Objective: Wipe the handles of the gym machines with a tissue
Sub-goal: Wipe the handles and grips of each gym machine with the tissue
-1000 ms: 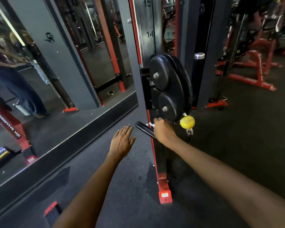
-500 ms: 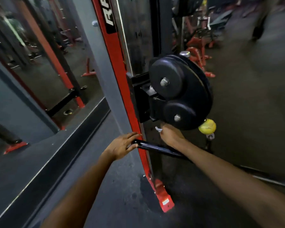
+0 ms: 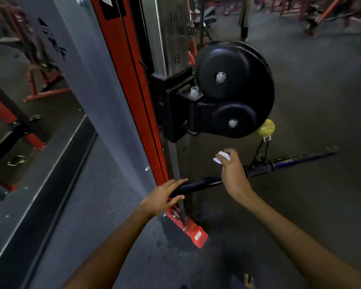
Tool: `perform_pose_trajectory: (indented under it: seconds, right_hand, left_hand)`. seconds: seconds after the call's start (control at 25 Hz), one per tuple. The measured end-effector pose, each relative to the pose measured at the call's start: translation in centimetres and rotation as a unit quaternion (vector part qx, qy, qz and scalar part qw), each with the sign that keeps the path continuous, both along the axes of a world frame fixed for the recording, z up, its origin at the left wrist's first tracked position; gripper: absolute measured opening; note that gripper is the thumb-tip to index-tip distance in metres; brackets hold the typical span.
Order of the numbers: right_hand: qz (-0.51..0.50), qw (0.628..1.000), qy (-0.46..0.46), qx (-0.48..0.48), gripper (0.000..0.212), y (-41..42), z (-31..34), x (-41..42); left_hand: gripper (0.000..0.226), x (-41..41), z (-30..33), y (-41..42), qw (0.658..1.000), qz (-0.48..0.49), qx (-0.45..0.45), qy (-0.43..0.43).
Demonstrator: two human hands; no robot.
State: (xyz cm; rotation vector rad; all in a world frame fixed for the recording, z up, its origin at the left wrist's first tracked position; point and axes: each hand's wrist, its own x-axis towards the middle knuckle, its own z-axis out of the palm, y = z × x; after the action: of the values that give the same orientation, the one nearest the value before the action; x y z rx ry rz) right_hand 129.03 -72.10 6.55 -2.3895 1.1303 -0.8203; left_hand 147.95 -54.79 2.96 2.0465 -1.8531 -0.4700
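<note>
A long black bar handle (image 3: pixel 200 185) hangs from the cable machine by a clip (image 3: pixel 262 150) under a yellow ball (image 3: pixel 266 127). My left hand (image 3: pixel 162 198) grips the bar's left end, fingers over the top and thumb under it. My right hand (image 3: pixel 233 172) hovers in front of the bar's middle and pinches a small crumpled white tissue (image 3: pixel 221 157) at its fingertips. The tissue sits above the bar, apart from it. The bar's right half (image 3: pixel 296 160) runs up toward the right.
Black pulley wheels (image 3: pixel 233 88) jut out just above my hands. The red and grey machine upright (image 3: pixel 131 84) stands behind the bar, its red foot (image 3: pixel 193 231) on the dark floor. A mirror wall (image 3: pixel 29 105) fills the left. Other red machines (image 3: pixel 321 11) stand far back.
My left hand went from hovering open to gripping the bar's left end. My right hand lifted off the bar with the tissue. The view has moved closer to the machine.
</note>
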Motion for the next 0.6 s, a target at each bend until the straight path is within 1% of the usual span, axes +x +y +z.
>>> perform_pose_trajectory:
  seconds: [0.04,0.08,0.12,0.16,0.2,0.24,0.28,0.32,0.36,0.44,0.48,0.52,0.56,0.6]
  right_hand:
    - [-0.015,1.000,0.006,0.005,0.025,0.7,-0.9,-0.6]
    - [-0.006,1.000,0.006,0.004,0.029,2.1,-1.7,-0.9]
    - [0.003,0.998,0.026,-0.050,0.033,3.9,-2.6,-0.9]
    - [0.050,0.994,0.054,-0.085,0.036,5.8,-3.3,-0.7]
    - [0.124,0.982,0.093,-0.104,0.040,7.4,-4.3,-0.7]
    - [0.177,0.967,0.129,-0.133,0.042,8.2,-4.9,-1.2]
    - [0.200,0.957,0.135,-0.163,0.044,7.7,-5.1,-1.9]
    - [0.192,0.957,0.130,-0.177,0.046,6.4,-5.1,-2.9]
    - [0.160,0.966,0.121,-0.164,0.047,4.8,-5.0,-4.1]
    - [0.049,0.992,0.072,-0.092,0.052,2.7,-4.2,-6.1]
    - [0.019,0.997,0.058,-0.057,0.052,3.2,-3.8,-5.9]
    - [0.019,0.997,0.050,-0.054,0.050,4.6,-3.7,-4.8]
    - [0.051,0.995,0.056,-0.071,0.047,6.5,-4.1,-3.4]
    - [0.114,0.986,0.066,-0.102,0.043,8.6,-4.6,-2.3]
  left_hand:
    - [0.062,-0.4,-0.4,0.0,1.000,0.005,-0.007,0.023]
    - [0.060,-0.9,-0.9,0.1,0.999,0.007,-0.016,0.041]
    - [0.061,-1.4,-1.3,0.3,0.998,0.007,-0.019,0.052]
    - [0.061,-2.1,-1.6,0.5,0.998,0.006,-0.017,0.058]
    - [0.062,-2.7,-1.9,0.7,0.998,0.004,-0.012,0.062]
    - [0.063,-3.3,-2.1,0.9,0.998,0.002,-0.010,0.066]
    - [0.064,-3.8,-2.2,1.1,0.997,0.002,-0.007,0.070]
    - [0.064,-4.1,-2.2,1.3,0.997,0.005,-0.008,0.073]
    - [0.064,-4.3,-2.3,1.4,0.997,0.010,-0.009,0.076]
    - [0.064,-4.6,-2.4,1.7,0.996,0.013,-0.023,0.081]
    - [0.064,-4.7,-2.4,1.8,0.996,0.013,-0.032,0.081]
    - [0.064,-4.8,-2.2,1.8,0.996,0.014,-0.037,0.081]
    - [0.063,-4.8,-2.1,1.8,0.995,0.014,-0.047,0.082]
    - [0.063,-4.6,-2.1,1.8,0.995,0.009,-0.058,0.081]
